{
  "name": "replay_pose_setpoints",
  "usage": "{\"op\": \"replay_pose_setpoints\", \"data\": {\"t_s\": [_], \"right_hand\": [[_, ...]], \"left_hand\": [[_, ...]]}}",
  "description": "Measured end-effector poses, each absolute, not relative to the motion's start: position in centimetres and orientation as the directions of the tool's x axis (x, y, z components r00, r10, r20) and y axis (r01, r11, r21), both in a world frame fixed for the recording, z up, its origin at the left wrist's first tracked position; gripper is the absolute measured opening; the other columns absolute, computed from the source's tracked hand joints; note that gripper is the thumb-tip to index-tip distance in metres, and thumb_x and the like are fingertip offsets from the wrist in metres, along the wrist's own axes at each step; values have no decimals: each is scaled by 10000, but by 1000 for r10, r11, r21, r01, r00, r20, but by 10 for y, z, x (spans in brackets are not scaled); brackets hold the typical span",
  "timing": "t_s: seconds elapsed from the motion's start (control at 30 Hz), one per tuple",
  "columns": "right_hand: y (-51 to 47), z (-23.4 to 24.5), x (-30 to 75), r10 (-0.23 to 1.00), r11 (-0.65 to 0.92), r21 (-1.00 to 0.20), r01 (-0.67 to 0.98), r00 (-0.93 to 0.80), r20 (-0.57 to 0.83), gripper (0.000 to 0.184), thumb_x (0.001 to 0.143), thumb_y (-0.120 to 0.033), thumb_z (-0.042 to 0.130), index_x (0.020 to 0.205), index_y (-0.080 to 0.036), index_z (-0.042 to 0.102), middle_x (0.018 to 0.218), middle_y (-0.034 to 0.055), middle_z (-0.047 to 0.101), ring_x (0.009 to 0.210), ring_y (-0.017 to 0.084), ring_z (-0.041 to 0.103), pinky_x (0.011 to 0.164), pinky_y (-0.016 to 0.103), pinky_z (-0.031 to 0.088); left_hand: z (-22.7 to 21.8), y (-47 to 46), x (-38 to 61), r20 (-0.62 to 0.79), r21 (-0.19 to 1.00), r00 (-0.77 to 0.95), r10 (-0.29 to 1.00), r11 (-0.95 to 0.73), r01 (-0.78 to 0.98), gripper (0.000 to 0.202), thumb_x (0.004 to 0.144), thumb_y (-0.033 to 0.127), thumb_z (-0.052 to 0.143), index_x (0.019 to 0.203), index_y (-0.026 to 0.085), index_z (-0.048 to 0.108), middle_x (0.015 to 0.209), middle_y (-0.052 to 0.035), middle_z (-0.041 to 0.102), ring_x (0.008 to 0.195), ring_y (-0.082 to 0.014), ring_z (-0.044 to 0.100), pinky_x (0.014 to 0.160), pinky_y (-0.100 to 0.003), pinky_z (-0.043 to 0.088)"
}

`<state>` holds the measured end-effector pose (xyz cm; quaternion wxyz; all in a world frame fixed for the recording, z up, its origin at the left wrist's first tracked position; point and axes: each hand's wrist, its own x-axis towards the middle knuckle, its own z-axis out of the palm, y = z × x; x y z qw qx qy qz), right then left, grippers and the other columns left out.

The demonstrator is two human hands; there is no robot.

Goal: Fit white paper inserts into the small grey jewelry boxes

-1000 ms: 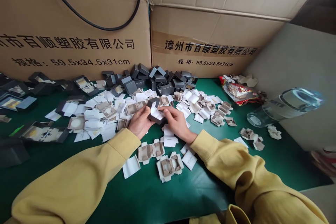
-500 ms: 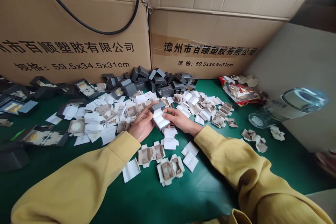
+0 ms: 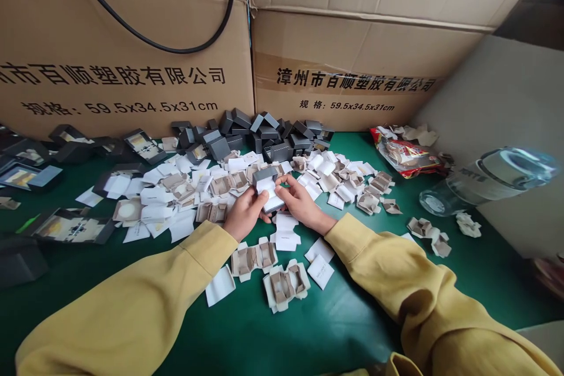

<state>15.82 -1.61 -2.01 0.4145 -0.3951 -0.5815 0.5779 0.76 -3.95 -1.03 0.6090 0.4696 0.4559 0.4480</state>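
Between my hands is a small dark grey box (image 3: 265, 174) with a folded white paper (image 3: 267, 191) in its opening. My left hand (image 3: 245, 211) is closed round the box's left side, its thumb on the white paper. At the right side, my right hand (image 3: 302, 202) pinches at the paper and box edge with thumb and forefinger; which of the two it grips is partly hidden. Just below the hands lie a white folded paper (image 3: 286, 238) and brown-grey cardboard inserts (image 3: 286, 286). More white papers and inserts are heaped behind and beside my hands.
Dark boxes (image 3: 268, 135) are piled at the back, against large cardboard cartons (image 3: 132, 88). Open dark boxes (image 3: 70, 226) lie at left. A red food packet (image 3: 405, 155) and a clear bottle (image 3: 484, 182) are at right on the green table (image 3: 343, 329). A black cable (image 3: 176, 50) hangs above.
My left hand has shifted its hold, its thumb now pressing on the paper at the box's front. My right fingers have moved slightly over the opening. The box has turned a little more upright.
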Motion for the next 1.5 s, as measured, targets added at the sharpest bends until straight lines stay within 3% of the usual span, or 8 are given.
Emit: {"op": "replay_pose_setpoints", "data": {"t_s": [0.23, 0.43, 0.8, 1.13, 1.2, 1.33, 1.5], "right_hand": [[-17, -13, 160, 905, -50, -999, -10, -423, -41, 327, 773, -463, 541, 968, -228, 424, 559, -80, 509, 439, 74, 486, 429, 177, 370], [-15, -10, 161, 878, -148, -989, -16, -462, -124, 384, 701, -472, 622, 886, -207, 416, 582, -52, 587, 435, 91, 543, 384, 169, 346], [-15, -17, 161, 915, -89, -991, -100, -402, -42, 355, 728, -457, 589, 905, -222, 388, 526, -95, 512, 461, 81, 540, 456, 182, 387], [-17, -18, 161, 913, -106, -994, -26, -399, -87, 321, 747, -456, 557, 880, -232, 370, 523, -93, 507, 429, 88, 507, 428, 188, 375], [-16, -17, 161, 934, -59, -998, 10, -352, -59, 300, 744, -460, 552, 845, -223, 398, 503, -93, 474, 423, 84, 466, 427, 193, 362], [-14, -14, 162, 972, 152, -981, 123, -200, 125, 261, 758, -444, 535, 745, -188, 481, 614, -46, 492, 558, 87, 455, 539, 213, 391], [-17, -10, 163, 961, 243, -949, 202, -183, 207, 282, 722, -406, 597, 895, -191, 542, 731, -23, 538, 635, 105, 475, 594, 229, 410]], "left_hand": [[-15, -38, 3, -84, 980, 147, 986, 108, -166, 334, 737, 405, 607, 957, 160, 557, 746, -16, 594, 552, -122, 543, 431, -228, 428], [-15, -37, 4, -91, 989, 152, 984, 108, -106, 312, 743, 407, 602, 916, 152, 558, 656, -8, 581, 505, -117, 530, 402, -215, 374], [-8, -40, 5, -100, 992, 277, 956, 116, -42, 367, 791, 455, 521, 1025, 180, 456, 532, 23, 556, 459, -110, 554, 345, -158, 347], [2, -42, 6, -153, 987, 272, 950, 161, -8, 436, 778, 405, 551, 1108, 148, 427, 518, 12, 578, 383, -100, 515, 295, -144, 280], [3, -42, 6, -159, 984, 277, 948, 173, -27, 439, 770, 422, 559, 1093, 150, 440, 500, 18, 569, 371, -96, 505, 293, -143, 273], [1, -42, 3, -178, 982, 294, 939, 191, -14, 428, 764, 442, 567, 1060, 147, 473, 453, 29, 532, 348, -88, 470, 289, -147, 273], [0, -41, 2, -223, 974, 325, 919, 201, 99, 408, 757, 472, 560, 998, 149, 501, 446, 26, 524, 339, -88, 450, 288, -160, 287]]}}
